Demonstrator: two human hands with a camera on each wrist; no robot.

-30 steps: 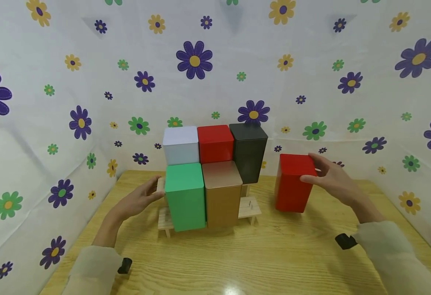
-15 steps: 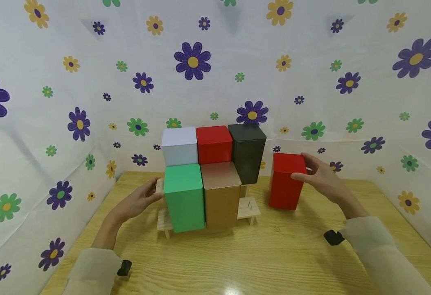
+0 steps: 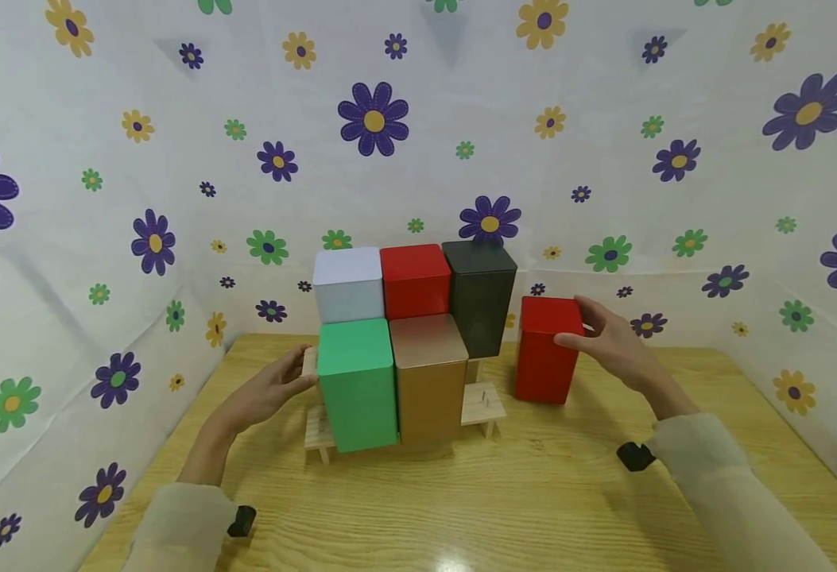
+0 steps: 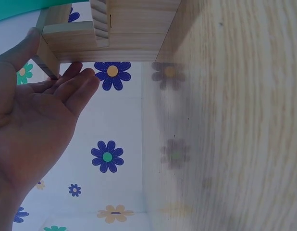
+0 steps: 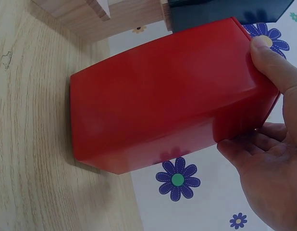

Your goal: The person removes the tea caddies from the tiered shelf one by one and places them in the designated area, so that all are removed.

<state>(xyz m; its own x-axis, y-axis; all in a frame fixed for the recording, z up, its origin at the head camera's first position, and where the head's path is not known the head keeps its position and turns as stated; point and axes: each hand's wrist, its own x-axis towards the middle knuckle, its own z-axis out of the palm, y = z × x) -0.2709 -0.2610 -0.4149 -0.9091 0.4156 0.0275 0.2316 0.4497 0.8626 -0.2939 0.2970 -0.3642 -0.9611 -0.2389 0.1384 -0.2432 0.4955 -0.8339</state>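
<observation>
My right hand (image 3: 613, 343) grips a tall red tin (image 3: 545, 349) by its upper right side, thumb at the front and fingers behind. In the right wrist view the tin's base is at the tabletop. At the left, my left hand (image 3: 266, 389) holds the end of a stepped wooden stand (image 3: 482, 403), its thumb and fingers on either side of the upper board (image 4: 45, 57). Along the stand's upper step are a white tin (image 3: 350, 284), a second red tin (image 3: 416, 280) and a black tin (image 3: 481, 298). On the lower step stand a green tin (image 3: 358, 385) and a brown tin (image 3: 430, 380).
Everything stands on a wood-grain table (image 3: 389, 508). A white cloth (image 3: 246, 79) with purple, yellow and green flowers hangs behind it and at both sides. A bare stretch of the stand's lower step shows right of the brown tin.
My right hand has brought the red tin leftward, closer to the stand and the black tin. My left hand keeps its hold on the stand, and the other tins have not moved.
</observation>
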